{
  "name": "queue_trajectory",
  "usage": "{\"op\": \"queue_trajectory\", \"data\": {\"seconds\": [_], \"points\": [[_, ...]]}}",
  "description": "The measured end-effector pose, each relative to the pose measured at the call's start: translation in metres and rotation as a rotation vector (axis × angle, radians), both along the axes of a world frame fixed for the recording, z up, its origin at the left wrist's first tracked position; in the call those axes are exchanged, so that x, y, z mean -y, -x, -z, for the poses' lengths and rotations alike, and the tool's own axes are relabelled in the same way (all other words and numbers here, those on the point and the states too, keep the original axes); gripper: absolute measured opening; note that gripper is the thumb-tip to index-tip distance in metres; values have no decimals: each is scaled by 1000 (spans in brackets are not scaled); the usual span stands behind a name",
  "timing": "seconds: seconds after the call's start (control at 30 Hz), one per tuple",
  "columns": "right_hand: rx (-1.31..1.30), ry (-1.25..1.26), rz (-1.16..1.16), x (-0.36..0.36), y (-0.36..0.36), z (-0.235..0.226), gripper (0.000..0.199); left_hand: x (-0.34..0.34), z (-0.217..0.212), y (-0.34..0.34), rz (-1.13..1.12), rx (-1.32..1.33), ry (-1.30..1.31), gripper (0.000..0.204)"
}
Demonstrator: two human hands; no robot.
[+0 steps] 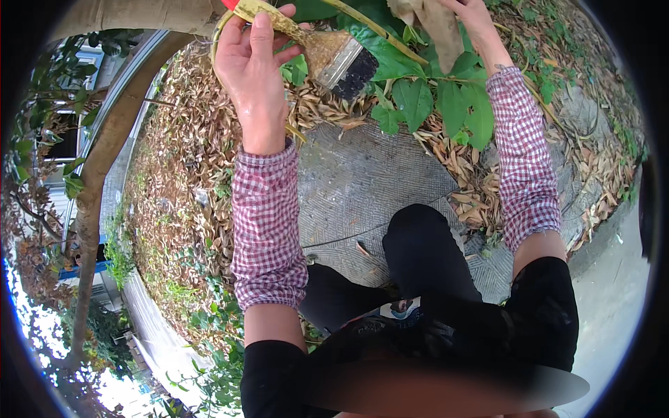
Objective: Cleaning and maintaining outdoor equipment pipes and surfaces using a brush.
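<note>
Dry leaves (181,174) are spread over patterned paving (362,188); a yellow-handled paintbrush (327,52) is gripped by the left hand (251,70), a tan cloth (435,24) clutched by the right hand (477,21).

I count two hands up top: a left hand (249,73) and a right hand (476,22). One paintbrush (327,52) sits in view, one only, with a yellowed handle and dark bristles. One piece of tan cloth (433,21) hangs by the right hand. I see two checked sleeve covers (268,223), one on each forearm. One tree trunk (104,150) curves down the left side. Green leaves (446,97) of one plant, I make out roughly a dozen large ones. Dry leaves (188,181) on the ground are far too many for me to count.
</note>
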State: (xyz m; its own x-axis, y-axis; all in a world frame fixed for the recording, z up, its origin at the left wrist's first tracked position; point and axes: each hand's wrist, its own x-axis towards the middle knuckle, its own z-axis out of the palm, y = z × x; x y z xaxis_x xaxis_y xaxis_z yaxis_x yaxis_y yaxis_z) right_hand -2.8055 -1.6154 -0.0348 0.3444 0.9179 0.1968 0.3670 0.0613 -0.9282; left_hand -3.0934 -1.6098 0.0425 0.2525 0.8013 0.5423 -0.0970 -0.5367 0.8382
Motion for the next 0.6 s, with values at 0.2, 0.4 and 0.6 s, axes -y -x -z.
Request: {"op": "queue_trajectory", "data": {"seconds": [0.2,0.4,0.6], "points": [[-1099,-270,-373,-6,16,24,39,-2,-60,-41,-22,121,94,20],[-1638,-223,-813,-26,22,69,34,-17,-85,-66,-22,97,77,23],[-1705,-226,-936,-29,44,68,34,-30,-87,-73,-24,63,122,24]]}}
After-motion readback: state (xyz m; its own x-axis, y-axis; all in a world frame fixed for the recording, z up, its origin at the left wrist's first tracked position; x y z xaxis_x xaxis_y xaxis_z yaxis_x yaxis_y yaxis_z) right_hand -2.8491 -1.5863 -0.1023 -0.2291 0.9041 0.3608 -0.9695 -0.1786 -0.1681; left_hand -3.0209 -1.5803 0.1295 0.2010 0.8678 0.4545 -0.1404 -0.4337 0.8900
